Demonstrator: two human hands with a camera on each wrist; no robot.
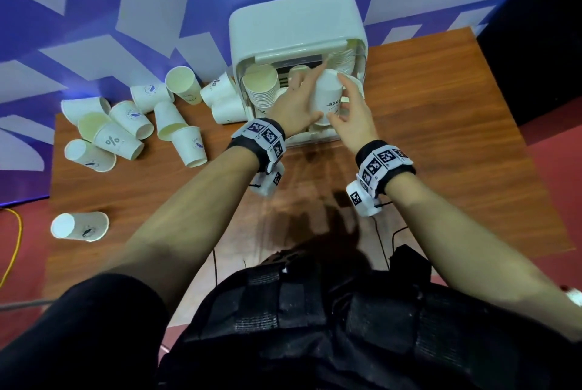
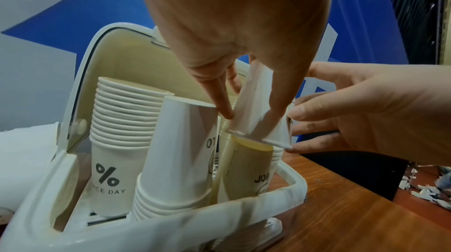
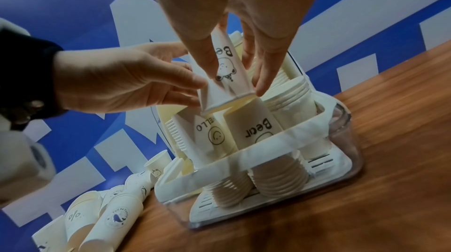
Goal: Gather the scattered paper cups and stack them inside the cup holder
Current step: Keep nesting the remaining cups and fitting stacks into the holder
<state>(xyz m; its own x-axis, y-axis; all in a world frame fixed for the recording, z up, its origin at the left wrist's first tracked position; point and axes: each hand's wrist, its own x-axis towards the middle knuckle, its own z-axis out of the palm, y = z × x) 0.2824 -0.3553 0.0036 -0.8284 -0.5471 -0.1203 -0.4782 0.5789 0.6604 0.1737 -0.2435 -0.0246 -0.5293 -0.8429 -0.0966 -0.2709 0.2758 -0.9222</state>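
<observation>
My right hand (image 3: 234,30) held an upside-down paper cup (image 3: 225,80) with a bear drawing, thumb on one side and fingers on the other, its rim just over the top of a stack marked "Bear" (image 3: 256,129) inside the white cup holder (image 1: 296,24). My left hand (image 1: 296,99) had its fingers (image 3: 180,82) curled around the same cup near its rim, steadying it. The holder sat on the wooden table (image 1: 441,137) with its lid tipped back, and it already held several stacks, one upright with a percent sign (image 2: 109,159), others upside down. To the left of the holder, loose cups (image 1: 126,128) lay scattered on their sides, and one more (image 1: 80,226) lay apart near the table's edge.
</observation>
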